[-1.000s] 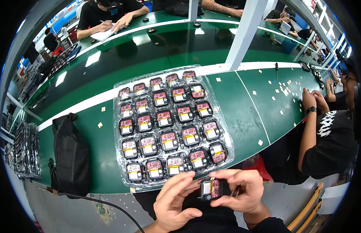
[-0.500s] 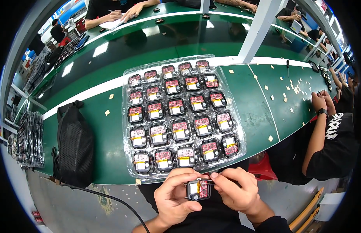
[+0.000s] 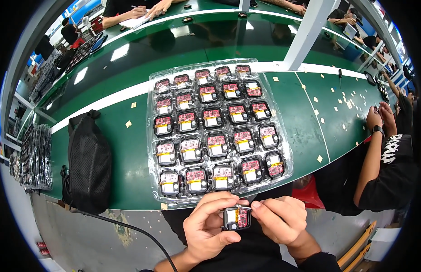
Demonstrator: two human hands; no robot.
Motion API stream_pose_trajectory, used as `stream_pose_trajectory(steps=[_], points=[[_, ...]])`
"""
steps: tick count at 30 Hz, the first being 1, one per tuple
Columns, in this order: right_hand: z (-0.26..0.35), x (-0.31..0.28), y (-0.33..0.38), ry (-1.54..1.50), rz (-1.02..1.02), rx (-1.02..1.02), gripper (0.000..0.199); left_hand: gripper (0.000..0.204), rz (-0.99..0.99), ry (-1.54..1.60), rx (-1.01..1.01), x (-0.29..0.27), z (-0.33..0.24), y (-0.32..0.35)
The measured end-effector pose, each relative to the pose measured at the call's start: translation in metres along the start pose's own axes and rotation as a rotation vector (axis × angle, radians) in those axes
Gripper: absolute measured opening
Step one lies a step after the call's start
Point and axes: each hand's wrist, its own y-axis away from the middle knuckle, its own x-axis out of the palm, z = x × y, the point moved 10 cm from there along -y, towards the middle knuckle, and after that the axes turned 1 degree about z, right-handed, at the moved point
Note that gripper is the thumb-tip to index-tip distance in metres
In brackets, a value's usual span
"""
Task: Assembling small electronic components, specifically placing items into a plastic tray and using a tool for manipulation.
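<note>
My left hand (image 3: 209, 223) is closed around the edges of a small square watch-like case (image 3: 236, 219), held just in front of the table. Its open face shows a red circuit board, a white block and yellow tape. My right hand (image 3: 280, 220) pinches slim silver tweezers (image 3: 244, 207), their tip at the case's upper edge. Whether the tips grip anything is too small to tell. Beyond my hands, a clear plastic tray (image 3: 152, 149) bears rows of similar open cases (image 3: 216, 144).
A black bag (image 3: 89, 163) lies left on the green table (image 3: 128, 167), near stacked trays (image 3: 36, 156). A black cable (image 3: 128, 228) runs below it. Small pale squares (image 3: 351, 103) are scattered right, beside a co-worker's arm (image 3: 371, 170). A white post (image 3: 305, 36) rises behind the tray.
The tray and table sit slightly higher and farther right in view. The tweezers' prongs, spread over the case's upper edge before, now show as one short silver piece there.
</note>
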Motion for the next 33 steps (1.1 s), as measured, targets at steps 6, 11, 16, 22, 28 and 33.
stream_pose_trajectory(steps=[6,11,16,22,28,33], points=[[-0.01,0.004,0.002,-0.156,-0.027,0.071,0.028,0.076,-0.098,-0.107,-0.094,-0.009,0.004,0.003],[-0.012,0.01,0.004,-0.143,-0.019,0.067,0.026,0.065,0.003,-0.066,0.006,-0.005,-0.003,0.001],[-0.003,0.01,0.003,-0.024,-0.026,0.01,0.023,0.066,-0.014,-0.067,-0.014,-0.004,-0.003,0.0],[-0.005,0.008,0.0,-0.02,-0.037,-0.009,0.019,0.067,-0.011,-0.093,-0.043,-0.004,-0.006,-0.001],[-0.011,0.004,0.0,-0.097,-0.055,0.021,0.021,0.066,0.017,-0.105,-0.029,-0.001,-0.008,-0.007],[-0.015,0.006,0.003,-0.098,-0.062,0.037,0.023,0.066,0.01,-0.124,-0.028,-0.001,-0.006,-0.008]])
